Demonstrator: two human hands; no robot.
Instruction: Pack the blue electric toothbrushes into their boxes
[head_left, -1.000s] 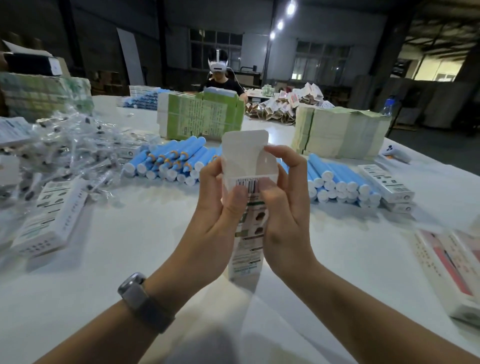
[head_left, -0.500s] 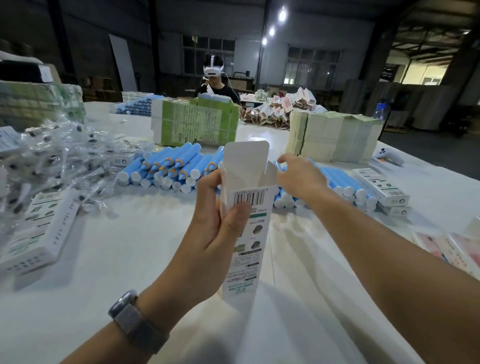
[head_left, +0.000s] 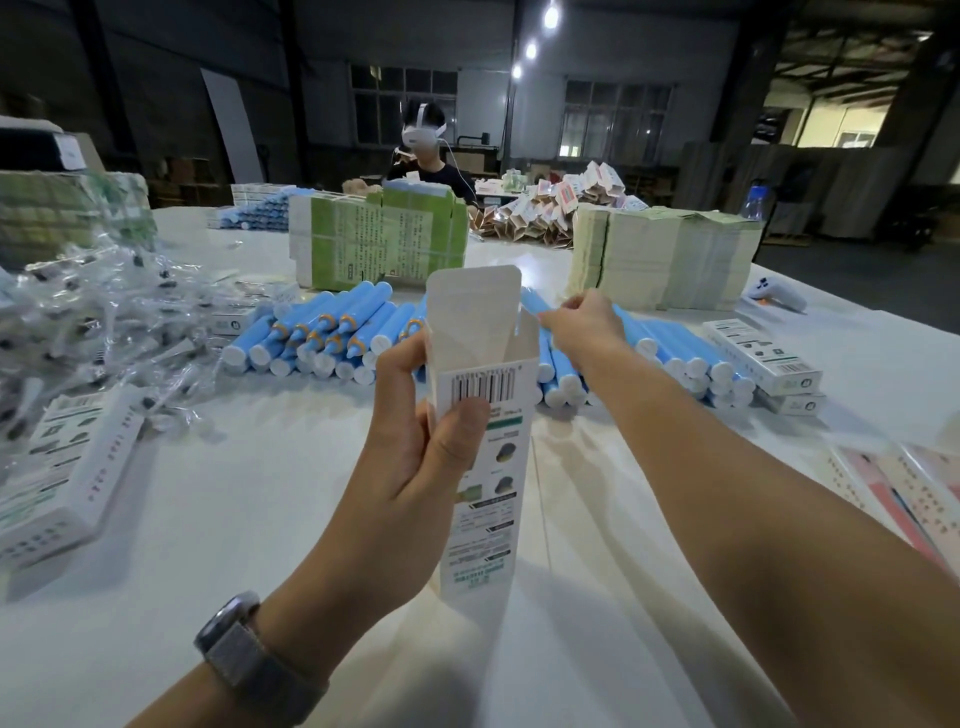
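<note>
1. Your left hand (head_left: 415, 457) holds the box (head_left: 480, 431) upright above the worktop (head_left: 260, 519). The thumb presses the barcode panel and the fingers curl round the far side, a pinching grip set high on the carton, probably so the mouth stays square and open.
2. The top flap (head_left: 474, 306) stands straight up and a side flap is folded out. This leaves the opening free and turned toward the toothbrush pile, likely to shorten the path for loading.
3. The box is tall, narrow and white, with a green band, small product pictures and fine print on the near face. Nothing can be seen inside it.
4. Your right hand (head_left: 584, 325) reaches past the box, its fingers curled round the end of one blue toothbrush (head_left: 535, 304) and pinching it. The toothbrush is tilted up from the pile.
5. The remaining toothbrushes (head_left: 322, 332) lie in rows just behind the box, blue bodies with white ends, some with orange collars.
6. Closed boxes (head_left: 761, 353) lie to the right of the pile.
</note>
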